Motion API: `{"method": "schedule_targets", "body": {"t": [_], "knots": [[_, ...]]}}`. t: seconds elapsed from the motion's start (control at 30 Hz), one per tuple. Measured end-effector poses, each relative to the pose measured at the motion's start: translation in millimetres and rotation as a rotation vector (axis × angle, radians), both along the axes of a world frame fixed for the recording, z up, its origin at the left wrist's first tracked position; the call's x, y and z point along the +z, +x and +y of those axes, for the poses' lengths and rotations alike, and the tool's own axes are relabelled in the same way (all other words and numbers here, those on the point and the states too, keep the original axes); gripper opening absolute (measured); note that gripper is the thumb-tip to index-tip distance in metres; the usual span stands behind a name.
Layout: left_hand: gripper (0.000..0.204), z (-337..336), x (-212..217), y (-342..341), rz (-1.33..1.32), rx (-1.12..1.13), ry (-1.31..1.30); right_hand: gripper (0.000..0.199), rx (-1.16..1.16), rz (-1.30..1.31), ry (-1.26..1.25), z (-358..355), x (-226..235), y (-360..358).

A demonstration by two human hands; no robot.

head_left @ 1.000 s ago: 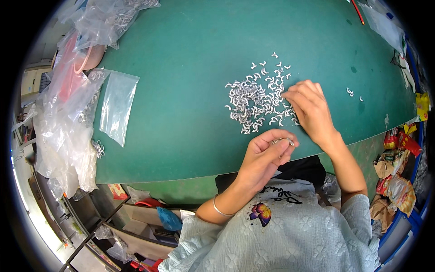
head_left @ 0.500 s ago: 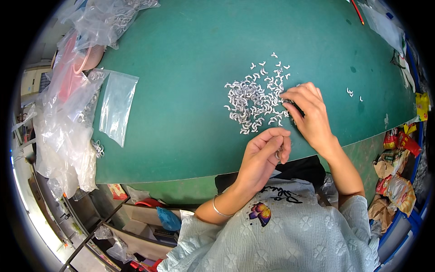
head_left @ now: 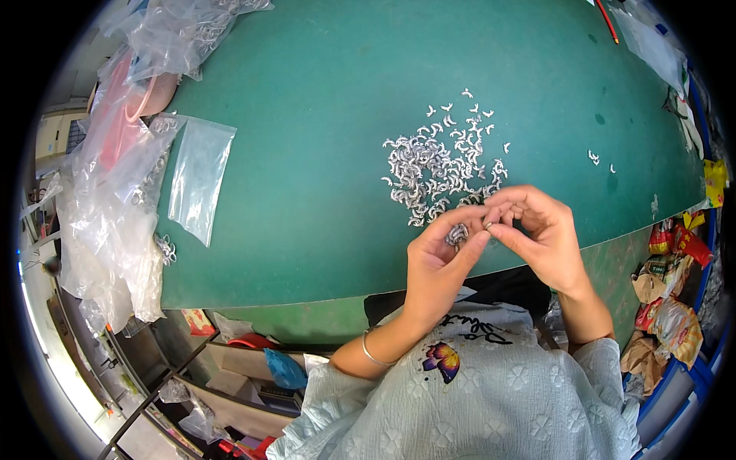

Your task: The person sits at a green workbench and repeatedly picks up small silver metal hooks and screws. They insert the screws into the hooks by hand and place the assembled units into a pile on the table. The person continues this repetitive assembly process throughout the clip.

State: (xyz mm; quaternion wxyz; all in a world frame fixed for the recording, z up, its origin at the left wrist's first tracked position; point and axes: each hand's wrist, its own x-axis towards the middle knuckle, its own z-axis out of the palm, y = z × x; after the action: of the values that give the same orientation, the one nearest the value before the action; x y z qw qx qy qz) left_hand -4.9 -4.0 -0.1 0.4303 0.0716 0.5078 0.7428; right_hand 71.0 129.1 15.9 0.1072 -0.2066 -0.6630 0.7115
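Left hand (head_left: 438, 257) cups a small bunch of silver clips (head_left: 458, 233); right hand (head_left: 540, 234) pinches one clip at the left fingertips. Feed singly, keeping the cupped palm level. Clip pile (head_left: 445, 172) lies just beyond both hands on the desk (head_left: 322, 153)

The bench (head_left: 322, 100) is a flat, deep green, with a few darker spots toward its right side. The pile of small curved pieces (head_left: 441, 172) on it is silvery white, shiny. The empty bag (head_left: 199, 180) lying flat is clear and colourless; the heap of bags (head_left: 115, 207) at the left is clear too, with pink showing through near the top. The person's top (head_left: 498, 399) is pale blue-grey with a raised flower pattern, and carries a purple and orange butterfly (head_left: 443, 359). A thin silver bangle (head_left: 370, 354) rings the left wrist. A red pencil (head_left: 606, 21) lies at the far edge.
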Motion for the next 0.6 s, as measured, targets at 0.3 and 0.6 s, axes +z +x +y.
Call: {"method": "schedule_targets", "body": {"t": [0.3, 0.6], "knots": [[0.015, -1.5, -2.5, 2.0, 0.059, -0.025, 0.044, 0.019, -0.082, 0.050, -0.227, -0.4, -1.1, 8.3], [0.009, -3.2, -12.2, -3.1, -0.451, -0.179, 0.256, 0.023, -0.235, -0.115, 0.766, 41.0, -14.4, -8.5]]}}
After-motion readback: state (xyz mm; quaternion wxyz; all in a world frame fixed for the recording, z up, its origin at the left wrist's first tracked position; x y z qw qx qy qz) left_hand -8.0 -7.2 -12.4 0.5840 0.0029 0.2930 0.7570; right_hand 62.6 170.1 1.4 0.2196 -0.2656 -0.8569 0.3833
